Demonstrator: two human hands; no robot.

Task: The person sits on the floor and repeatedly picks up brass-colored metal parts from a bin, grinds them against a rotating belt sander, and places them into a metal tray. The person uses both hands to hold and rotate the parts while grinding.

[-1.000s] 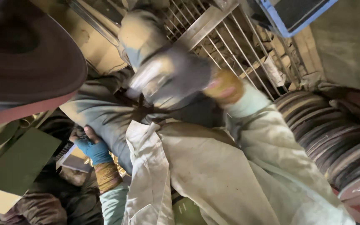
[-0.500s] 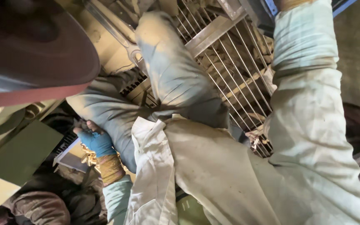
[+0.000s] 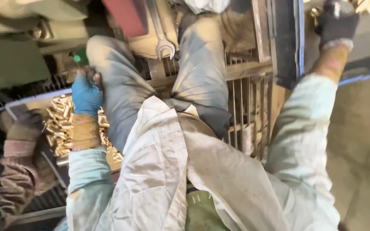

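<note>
Brass pieces [image 3: 61, 124], too many to count, lie heaped in 1 tray [image 3: 11, 112] at lower left, pile running under the left wrist. Near first: pale coat & 2 pale sleeves fill the bottom of the view. 2 hands of the wearer show. Left hand [image 3: 85, 93], blue glove w/ tan cuff, hangs over the heap's far edge, fingers curled together by the left knee; whether they clamp anything, can't tell. 1 more hand [image 3: 30, 122], a co-worker's in a dark glove & reddish sleeve, sits at the tray's left rim, touching the pile. 2 grey trouser legs run up the middle; heap is tight against the left leg, no gap there. Under the legs, a metal grate [image 3: 247, 115] w/ open bars to the right. Farther: 1 open-end wrench [image 3: 162, 36] lies between the knees, 1 small green light [image 3: 77, 57] just beyond the left hand. Farthest, top right: right hand [image 3: 337, 21], dark glove, raised beside a dark upright post [image 3: 284, 42], fingers closed, contents hidden. Bare tan floor [image 3: 360, 141] right of that arm gives the most room.
</note>
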